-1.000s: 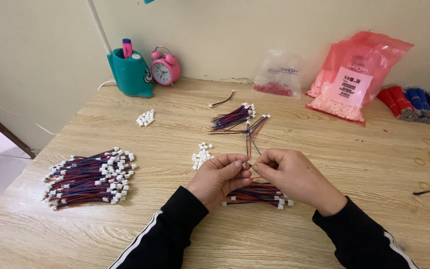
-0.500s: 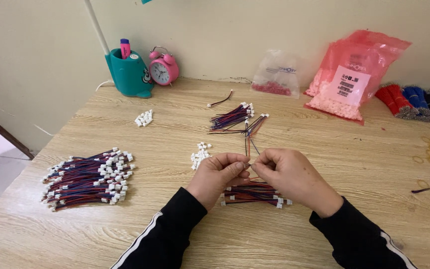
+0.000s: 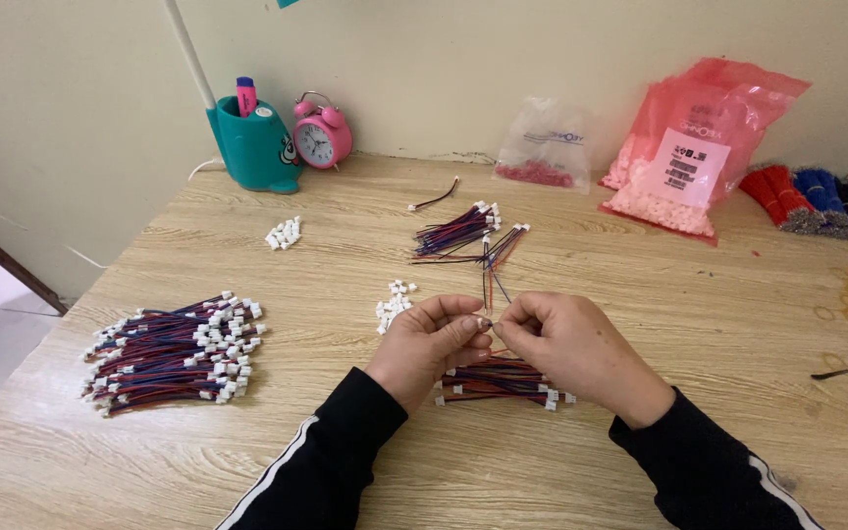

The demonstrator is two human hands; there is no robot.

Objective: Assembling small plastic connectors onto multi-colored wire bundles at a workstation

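A light wooden desk [image 3: 640, 324] fills most of the frame. At the upper right, a large pink bag of small white pieces [image 3: 699, 147] is leaned against the wall, with a smaller clear bag [image 3: 545, 145] just left of it. At the far right edge, red, blue and dark wire bundles [image 3: 817, 201] are laid side by side. At the left of the frame a big heap of red-and-blue wires with white connectors [image 3: 174, 353] is spread on the desk. A teal pen holder [image 3: 255, 147] and a pink alarm clock [image 3: 323, 137] are seen at the upper left.

Near the lower centre, the left hand [image 3: 431, 344] and the right hand [image 3: 566, 344] are brought together, fingertips pinched on a thin wire lead [image 3: 488, 285] that rises upward between them. Just beneath the hands a small finished bundle [image 3: 503, 381] is laid. Above them a loose wire bunch [image 3: 463, 234] is spread. Small piles of white connectors [image 3: 393, 302] are found just left of the left hand, and another cluster [image 3: 284, 234] farther up and left.
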